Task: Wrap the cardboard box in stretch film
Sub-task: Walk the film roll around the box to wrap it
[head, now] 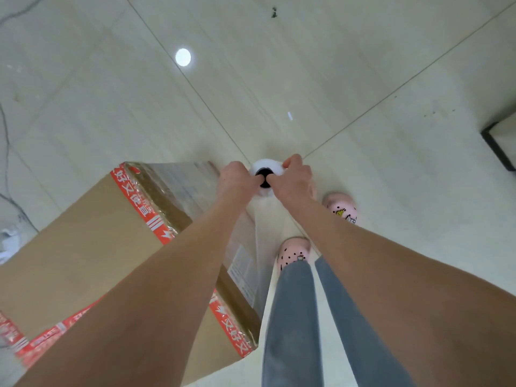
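Left grip (pixel 236 177) and right grip (pixel 293 178) clasp the film roll (pixel 268 164) beside the cardboard box (pixel 69 247), above pink slippers (pixel 294 251).

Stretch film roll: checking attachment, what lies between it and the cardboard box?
Head view: a clear film sheet spans from the roll to the cardboard box.

On the cardboard box (pixel 78 247), red tape (pixel 142 203) seemingly reads "好又便宜"; its label (pixel 240 263) is blurred.
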Action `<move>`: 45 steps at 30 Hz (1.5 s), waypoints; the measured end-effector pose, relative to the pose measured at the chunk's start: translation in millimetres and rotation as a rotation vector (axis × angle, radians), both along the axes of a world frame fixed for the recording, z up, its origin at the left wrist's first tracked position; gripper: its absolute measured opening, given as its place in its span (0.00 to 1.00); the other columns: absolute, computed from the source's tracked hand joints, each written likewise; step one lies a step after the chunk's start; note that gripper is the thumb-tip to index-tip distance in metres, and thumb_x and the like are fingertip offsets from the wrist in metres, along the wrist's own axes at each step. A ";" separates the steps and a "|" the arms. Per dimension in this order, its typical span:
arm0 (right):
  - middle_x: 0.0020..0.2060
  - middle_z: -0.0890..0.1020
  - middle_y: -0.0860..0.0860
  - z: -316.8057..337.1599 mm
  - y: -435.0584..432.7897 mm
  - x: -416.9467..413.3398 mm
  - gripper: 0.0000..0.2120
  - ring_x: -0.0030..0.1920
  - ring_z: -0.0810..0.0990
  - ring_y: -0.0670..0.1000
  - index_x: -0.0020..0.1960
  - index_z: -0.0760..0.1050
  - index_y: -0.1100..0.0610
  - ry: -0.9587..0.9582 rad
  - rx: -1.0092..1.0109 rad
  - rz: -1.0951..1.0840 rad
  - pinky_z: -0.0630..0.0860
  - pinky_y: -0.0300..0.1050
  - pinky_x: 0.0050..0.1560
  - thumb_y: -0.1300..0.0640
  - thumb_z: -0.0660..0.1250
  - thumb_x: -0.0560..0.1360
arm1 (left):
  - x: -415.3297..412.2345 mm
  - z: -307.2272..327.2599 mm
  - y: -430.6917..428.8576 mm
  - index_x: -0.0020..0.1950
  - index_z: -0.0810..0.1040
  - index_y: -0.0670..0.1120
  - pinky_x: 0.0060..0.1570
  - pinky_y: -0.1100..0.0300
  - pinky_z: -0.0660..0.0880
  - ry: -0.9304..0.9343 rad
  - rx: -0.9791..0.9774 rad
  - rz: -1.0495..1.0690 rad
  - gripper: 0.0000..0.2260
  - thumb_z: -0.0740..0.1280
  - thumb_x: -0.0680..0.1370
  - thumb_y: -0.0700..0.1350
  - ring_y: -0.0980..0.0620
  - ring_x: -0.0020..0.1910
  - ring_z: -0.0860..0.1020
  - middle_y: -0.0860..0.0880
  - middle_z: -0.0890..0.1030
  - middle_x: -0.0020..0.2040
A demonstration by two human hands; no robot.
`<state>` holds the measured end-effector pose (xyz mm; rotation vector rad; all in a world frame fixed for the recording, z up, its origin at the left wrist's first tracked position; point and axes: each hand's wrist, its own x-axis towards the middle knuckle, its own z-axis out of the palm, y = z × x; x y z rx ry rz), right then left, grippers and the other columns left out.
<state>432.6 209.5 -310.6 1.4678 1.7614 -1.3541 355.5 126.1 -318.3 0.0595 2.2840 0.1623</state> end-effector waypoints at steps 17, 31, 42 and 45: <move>0.54 0.76 0.52 4.1 12.5 -40.3 0.18 0.50 0.78 0.54 0.60 0.70 0.51 0.044 0.058 0.301 0.67 0.44 0.43 0.53 0.68 0.72 | -35.4 -1.0 6.4 0.44 0.71 0.47 0.38 0.58 0.66 0.138 0.050 -0.236 0.04 0.65 0.72 0.42 0.47 0.43 0.74 0.46 0.78 0.44; 0.56 0.72 0.54 2.7 2.8 -83.6 0.18 0.41 0.75 0.53 0.61 0.67 0.53 0.134 -0.005 0.181 0.70 0.44 0.39 0.55 0.67 0.73 | -64.8 4.0 -6.3 0.51 0.73 0.41 0.39 0.55 0.70 0.119 -0.003 0.028 0.12 0.67 0.73 0.48 0.45 0.44 0.76 0.47 0.76 0.43; 0.52 0.78 0.51 -4.9 5.9 -91.4 0.18 0.46 0.78 0.52 0.60 0.73 0.48 0.178 0.059 0.327 0.70 0.43 0.43 0.54 0.65 0.71 | -89.1 9.3 8.3 0.53 0.76 0.44 0.39 0.56 0.67 0.208 0.051 -0.316 0.09 0.63 0.74 0.41 0.44 0.48 0.76 0.45 0.76 0.49; 0.55 0.77 0.50 -2.5 7.4 -102.1 0.19 0.49 0.78 0.51 0.63 0.72 0.48 0.208 0.076 0.333 0.71 0.42 0.45 0.55 0.65 0.72 | -94.1 7.7 1.8 0.51 0.76 0.45 0.38 0.57 0.70 0.211 0.051 -0.085 0.08 0.64 0.73 0.42 0.46 0.45 0.76 0.46 0.79 0.48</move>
